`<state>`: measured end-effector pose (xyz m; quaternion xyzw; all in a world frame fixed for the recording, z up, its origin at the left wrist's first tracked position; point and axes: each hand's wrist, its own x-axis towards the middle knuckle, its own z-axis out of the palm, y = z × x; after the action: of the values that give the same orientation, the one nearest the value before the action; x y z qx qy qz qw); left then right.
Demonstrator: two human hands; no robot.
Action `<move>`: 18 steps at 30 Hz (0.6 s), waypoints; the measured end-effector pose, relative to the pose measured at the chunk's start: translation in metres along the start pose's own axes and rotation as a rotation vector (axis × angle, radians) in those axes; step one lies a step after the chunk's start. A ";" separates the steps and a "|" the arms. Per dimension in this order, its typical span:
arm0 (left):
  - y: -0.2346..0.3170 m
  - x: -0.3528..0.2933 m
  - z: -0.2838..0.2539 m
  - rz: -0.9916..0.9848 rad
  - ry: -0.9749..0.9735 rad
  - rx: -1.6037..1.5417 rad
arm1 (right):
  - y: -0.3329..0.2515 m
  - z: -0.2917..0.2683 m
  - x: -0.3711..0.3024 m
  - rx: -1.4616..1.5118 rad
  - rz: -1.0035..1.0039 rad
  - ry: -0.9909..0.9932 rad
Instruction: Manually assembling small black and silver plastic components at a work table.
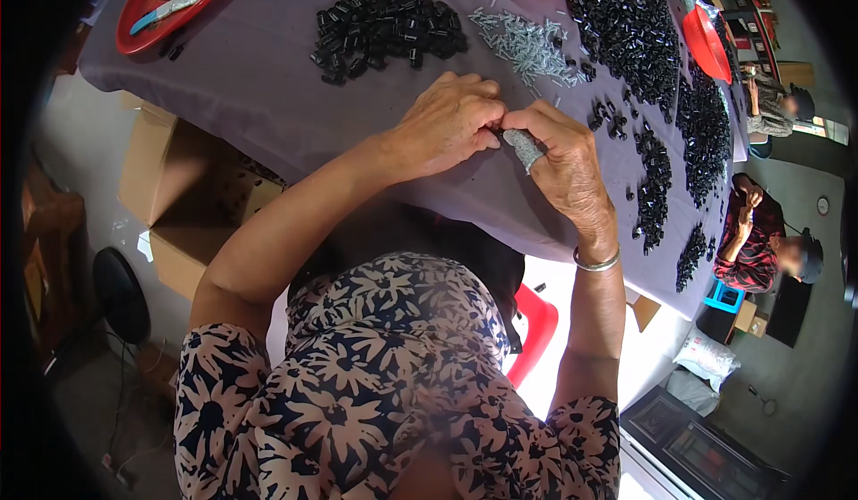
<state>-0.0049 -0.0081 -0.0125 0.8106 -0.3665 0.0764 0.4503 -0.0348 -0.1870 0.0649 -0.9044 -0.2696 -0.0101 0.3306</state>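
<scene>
Your left hand (451, 120), right hand (563, 156): fingers pinched nearly closed, seemingly on a small dark piece (499, 129) between them — mostly hidden. Beyond: black parts (389, 31), silver pins (527, 46). Risk: slack pinch could drop it.

Left hand (451, 117): fingers curled closed, tips just beside the right hand (567, 159); any piece between them is hidden.
Right hand: fingers pinched; one digit wears a grey covering (524, 151), the wrist a bangle (598, 263).
Black parts (386, 33): heaped on the purple-grey tablecloth (295, 111), beyond the left hand.
Silver pins (529, 46): piled just right of that heap.
Red tray (128, 44): far left, bearing blue-and-white objects (167, 11).
</scene>
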 end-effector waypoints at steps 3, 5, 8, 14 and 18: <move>0.000 0.001 -0.001 0.025 0.016 -0.014 | 0.006 0.002 -0.002 0.007 0.014 0.000; 0.001 0.001 -0.003 0.021 0.010 -0.028 | 0.008 0.002 -0.003 -0.009 0.003 -0.001; 0.001 0.001 -0.005 0.004 -0.001 -0.030 | 0.008 0.003 -0.002 0.030 0.050 -0.024; 0.002 0.001 -0.001 0.016 0.020 0.006 | 0.018 0.008 -0.003 0.325 0.322 -0.068; 0.002 0.002 -0.007 -0.007 -0.026 -0.007 | 0.009 0.001 0.004 0.593 0.654 -0.135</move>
<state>-0.0036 -0.0041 -0.0058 0.8113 -0.3697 0.0629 0.4486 -0.0275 -0.1901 0.0598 -0.8068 0.0184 0.2317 0.5431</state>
